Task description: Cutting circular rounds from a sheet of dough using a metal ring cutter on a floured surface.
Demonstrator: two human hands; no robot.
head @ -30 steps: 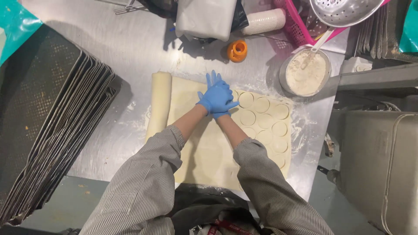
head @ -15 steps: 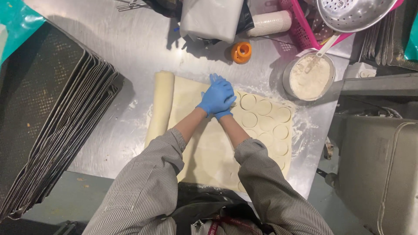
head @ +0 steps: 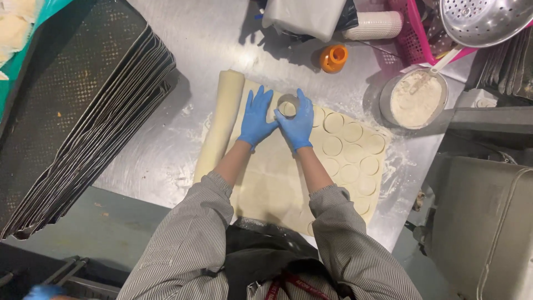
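Dough sheet (head: pixel 277 183), pale cream and rolled flat, lies in the middle of the steel desk (head: pixel 166 150), its left edge curled up into a long roll (head: pixel 222 122). Its right half is scored with rows of round cut discs (head: pixel 350 150) sitting in their holes, while the near-left part is smooth and uncut. A small round metal cutter (head: pixel 287 104) stands on the far edge of the sheet. The right hand (head: pixel 297 125), in a blue glove, curves its fingers (head: pixel 302 105) around the cutter's right side and seems to be gripping it, though the contact is partly hidden. The left hand (head: pixel 256 118), also gloved in blue, lies flat on the dough just left of the cutter, fingers spread and holding nothing. Farther right, a round pan of flour (head: pixel 415 100) sits on the desk, and an orange cap-like object (head: pixel 333 58) stands beyond the sheet. A stack of dark perforated trays (head: pixel 72 111) fills the left side.
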